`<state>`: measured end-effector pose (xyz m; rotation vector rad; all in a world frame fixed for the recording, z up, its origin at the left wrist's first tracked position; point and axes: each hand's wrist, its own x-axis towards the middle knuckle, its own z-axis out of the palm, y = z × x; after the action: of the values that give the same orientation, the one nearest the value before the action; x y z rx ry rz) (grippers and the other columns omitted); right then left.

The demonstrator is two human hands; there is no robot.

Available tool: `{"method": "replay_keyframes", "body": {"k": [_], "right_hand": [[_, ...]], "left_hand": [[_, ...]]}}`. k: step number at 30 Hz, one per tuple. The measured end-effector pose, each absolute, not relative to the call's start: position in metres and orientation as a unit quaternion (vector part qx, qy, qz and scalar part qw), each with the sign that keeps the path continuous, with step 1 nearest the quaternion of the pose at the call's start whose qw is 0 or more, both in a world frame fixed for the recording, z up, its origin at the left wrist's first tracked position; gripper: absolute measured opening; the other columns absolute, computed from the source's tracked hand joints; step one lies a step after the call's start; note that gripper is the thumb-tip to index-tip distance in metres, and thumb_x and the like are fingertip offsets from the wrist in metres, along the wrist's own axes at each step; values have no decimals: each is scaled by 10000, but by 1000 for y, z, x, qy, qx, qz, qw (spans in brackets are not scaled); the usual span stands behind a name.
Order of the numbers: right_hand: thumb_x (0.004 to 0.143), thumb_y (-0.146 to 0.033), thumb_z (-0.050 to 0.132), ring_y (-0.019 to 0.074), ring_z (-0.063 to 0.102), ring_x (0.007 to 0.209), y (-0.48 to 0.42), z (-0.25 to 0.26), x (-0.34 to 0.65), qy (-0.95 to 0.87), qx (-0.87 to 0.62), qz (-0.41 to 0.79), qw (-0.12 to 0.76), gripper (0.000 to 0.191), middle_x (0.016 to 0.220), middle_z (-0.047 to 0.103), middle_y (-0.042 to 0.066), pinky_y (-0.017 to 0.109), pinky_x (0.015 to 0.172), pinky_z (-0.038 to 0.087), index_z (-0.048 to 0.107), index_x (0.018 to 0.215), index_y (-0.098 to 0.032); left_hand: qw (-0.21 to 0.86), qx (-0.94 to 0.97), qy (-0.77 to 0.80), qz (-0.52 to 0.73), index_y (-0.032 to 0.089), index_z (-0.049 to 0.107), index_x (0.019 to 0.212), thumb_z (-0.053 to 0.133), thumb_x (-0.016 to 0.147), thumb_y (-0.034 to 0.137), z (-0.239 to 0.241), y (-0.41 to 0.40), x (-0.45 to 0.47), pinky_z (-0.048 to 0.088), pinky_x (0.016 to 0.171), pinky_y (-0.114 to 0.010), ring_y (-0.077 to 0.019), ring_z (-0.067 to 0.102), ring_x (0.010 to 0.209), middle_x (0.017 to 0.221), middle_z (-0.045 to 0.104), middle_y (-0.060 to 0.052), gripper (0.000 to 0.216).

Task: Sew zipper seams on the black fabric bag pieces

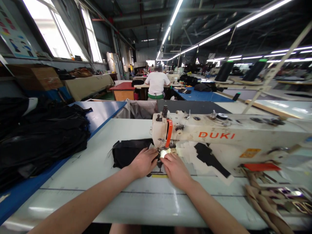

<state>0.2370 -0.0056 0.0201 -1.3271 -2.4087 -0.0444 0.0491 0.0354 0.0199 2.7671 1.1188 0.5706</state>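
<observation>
A white DUKI sewing machine [219, 133] stands on the pale worktable [97, 152], its needle end at the centre. A piece of black fabric [126, 151] lies left of the needle. My left hand [143, 161] rests on the fabric's right edge, fingers curled and pressing it toward the presser foot [164, 151]. My right hand [175, 167] lies just right of the needle, fingers flat and together on the fabric below the lit needle area. Both hands nearly touch each other.
A heap of black garments [41, 136] covers the blue table at left. Brown straps and scissors [265, 195] lie at the right. Cut pieces [209, 156] sit under the machine arm. A person in a white shirt [156, 83] sits at a far table.
</observation>
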Motion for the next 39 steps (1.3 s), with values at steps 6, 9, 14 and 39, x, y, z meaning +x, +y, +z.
{"method": "replay_keyframes", "body": {"k": [6, 9, 14, 39], "right_hand": [[861, -88, 461, 208, 480, 873, -8, 20, 237, -857, -473, -11, 204, 182, 864, 550, 58, 347, 797, 404, 609, 908, -182], [861, -81, 456, 208, 486, 869, -8, 20, 237, -857, -472, -6, 208, 213, 858, 560, 56, 346, 799, 410, 622, 941, -187], [862, -77, 445, 221, 500, 886, -8, 18, 244, -857, -461, 13, 231, 255, 872, 584, 66, 369, 812, 434, 638, 986, -190], [858, -390, 486, 201, 583, 758, -62, 52, 116, -769, -457, 377, 239, 187, 785, 607, 25, 299, 694, 452, 527, 827, -210]], "left_hand": [[50, 910, 366, 186, 172, 559, 1165, 424, 909, 240, 19, 36, 50, 361, 1036, -419, -223, 508, 1186, 1252, 578, -101, 297], [52, 908, 370, 190, 167, 565, 1155, 427, 911, 248, 18, 39, 51, 357, 1042, -420, -223, 501, 1195, 1256, 575, -103, 292], [73, 914, 360, 171, 180, 530, 1209, 420, 913, 245, 25, 23, 35, 350, 1054, -422, -211, 477, 1224, 1291, 553, -85, 323], [229, 555, 628, 495, 166, 597, 852, 500, 844, 246, 61, -101, -133, 429, 711, -251, -152, 553, 763, 792, 611, -11, 126]]}}
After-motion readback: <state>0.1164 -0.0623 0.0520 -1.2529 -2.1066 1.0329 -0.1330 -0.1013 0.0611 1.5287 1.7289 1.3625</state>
